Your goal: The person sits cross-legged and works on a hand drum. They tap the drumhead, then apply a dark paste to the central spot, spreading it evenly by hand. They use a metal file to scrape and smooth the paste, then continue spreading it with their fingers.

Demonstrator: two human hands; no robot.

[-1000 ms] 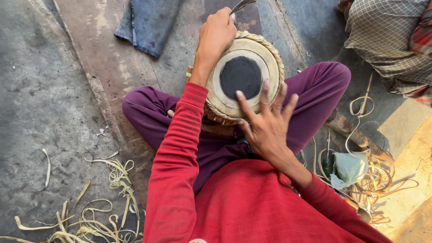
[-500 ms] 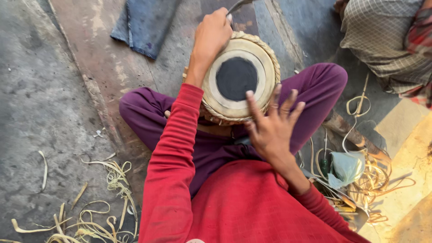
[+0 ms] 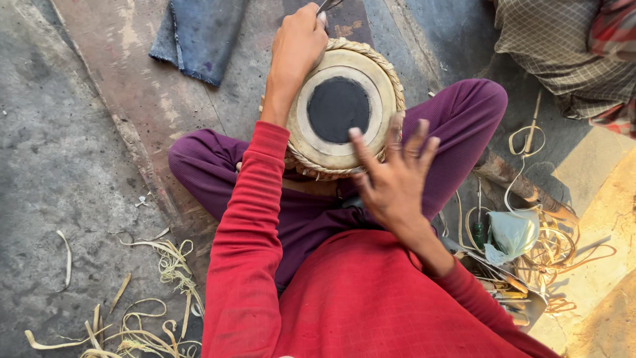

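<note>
Overhead view of a seated person in a red long-sleeved top and purple trousers, legs crossed on a worn concrete floor (image 3: 79,152), with a small hand drum (image 3: 341,109) resting upright in the lap between the knees; its pale skin head faces the camera, a black circular patch (image 3: 338,108) sits at its centre, and a braided strap ring runs round the rim. The left hand (image 3: 298,43) is clenched around a slim metal tool (image 3: 329,5) at the far edge of the drum, only the tip of the tool showing at the frame's top edge, so its kind cannot be told. The right hand (image 3: 394,182) hangs released above the near rim, fingers spread and holding nothing; whether a fingertip touches the skin cannot be told. Risks, as judged from this arrangement: the drum is steadied only by the legs, so force from the tool at the far rim could tip or roll it out of the lap; a slip of the metal tip could score the skin or chip the black patch; the open hand lies in line with the tool and could be struck if it skids across. Loose strips of lacing (image 3: 159,292) lie on the floor at the left, a tangle of cord and small tools (image 3: 523,258) at the right, and a folded blue cloth (image 3: 199,36) beyond the knee
</note>
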